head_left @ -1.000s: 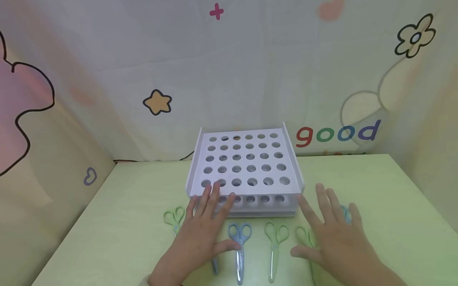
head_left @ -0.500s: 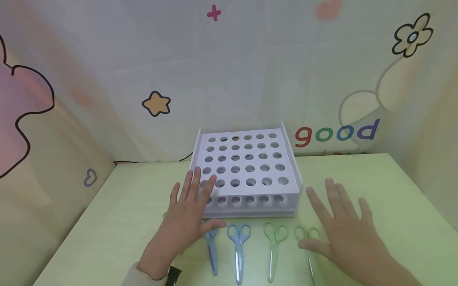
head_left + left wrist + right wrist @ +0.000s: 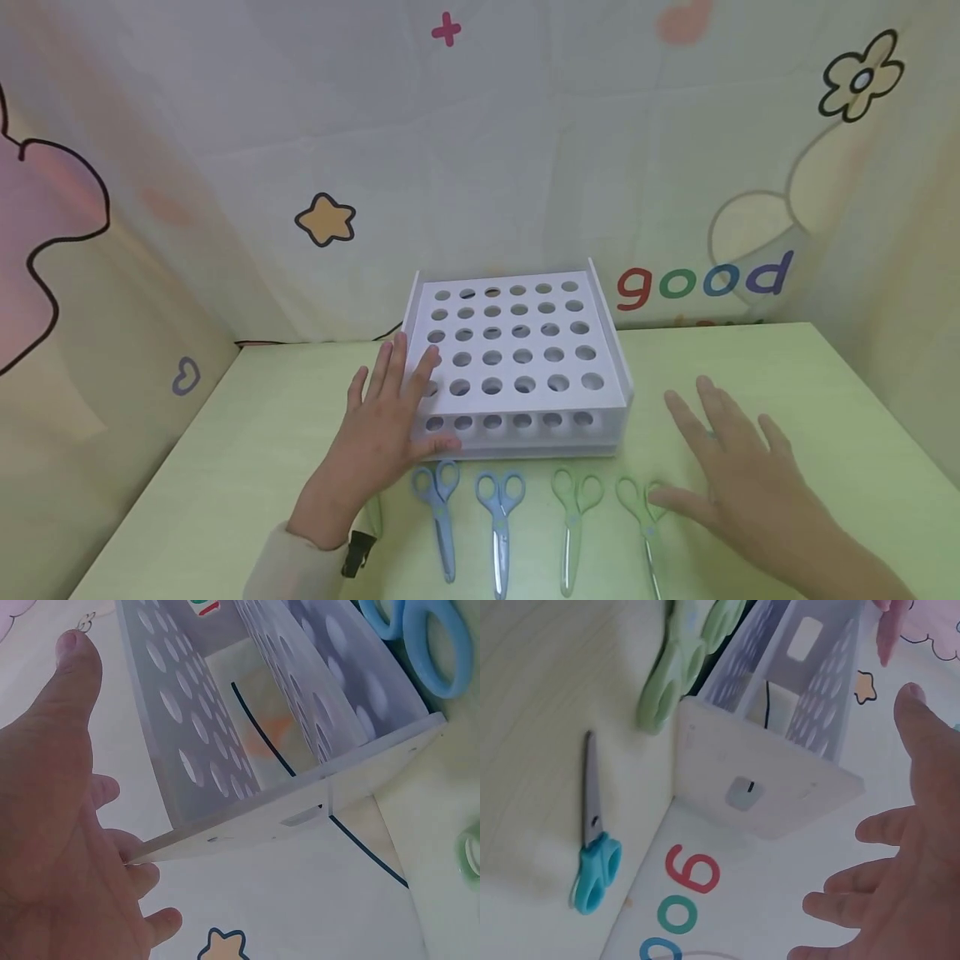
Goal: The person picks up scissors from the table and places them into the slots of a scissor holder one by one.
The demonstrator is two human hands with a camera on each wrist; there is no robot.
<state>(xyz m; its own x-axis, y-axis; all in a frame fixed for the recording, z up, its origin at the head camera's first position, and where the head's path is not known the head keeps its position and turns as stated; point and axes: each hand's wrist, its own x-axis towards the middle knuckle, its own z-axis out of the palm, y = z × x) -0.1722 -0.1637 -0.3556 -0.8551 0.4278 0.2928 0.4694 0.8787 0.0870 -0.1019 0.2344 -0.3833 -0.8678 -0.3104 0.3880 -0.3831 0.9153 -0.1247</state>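
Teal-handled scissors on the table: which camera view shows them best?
The right wrist view: the teal-handled scissors lie there unobstructed on the table, from handle loops to blade tip. The head view shows only a speck of teal, probably theirs, the rest apparently hidden by the right hand. The left wrist view doesn't show them.

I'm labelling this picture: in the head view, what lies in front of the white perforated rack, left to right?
A green item mostly hidden by the left hand, blue scissors with looped plastic handles, a second blue pair, green loop-handled scissors, a second green pair.
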